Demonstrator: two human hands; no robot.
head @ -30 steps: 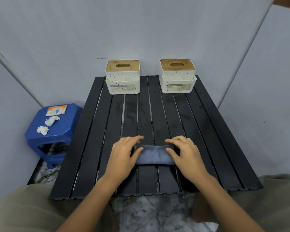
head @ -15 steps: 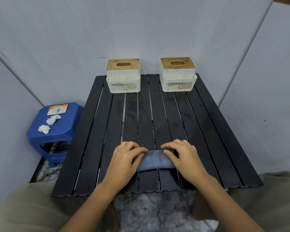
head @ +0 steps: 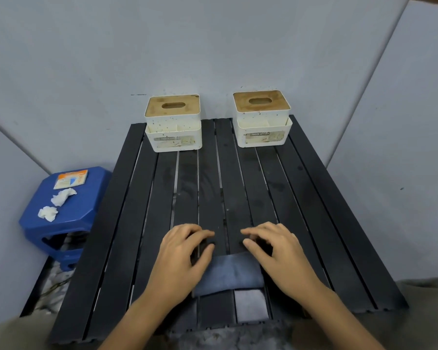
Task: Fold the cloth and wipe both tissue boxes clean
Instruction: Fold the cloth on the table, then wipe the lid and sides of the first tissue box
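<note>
Sitting at the near edge of the black slatted table, a person is leaning both hands over a folded grey-blue cloth. The left hand is resting on the cloth's left end, fingers loosely curved with the tips on the slats just past it, the thumb lying along the cloth's far edge. The right hand is doing the same on the right end, fingers bent and spread, tips touching the table. Neither hand is clenching or pinching anything that I can make out; both are pressing down, relaxed. The cloth is lying flat between them, near the table's front edge.

At the far end, against the wall, the left tissue box and the right tissue box are standing well apart, both white, speckled with dirt, with brown slotted lids.

Off to the left, a blue stool is holding two crumpled tissues and a small packet.
</note>
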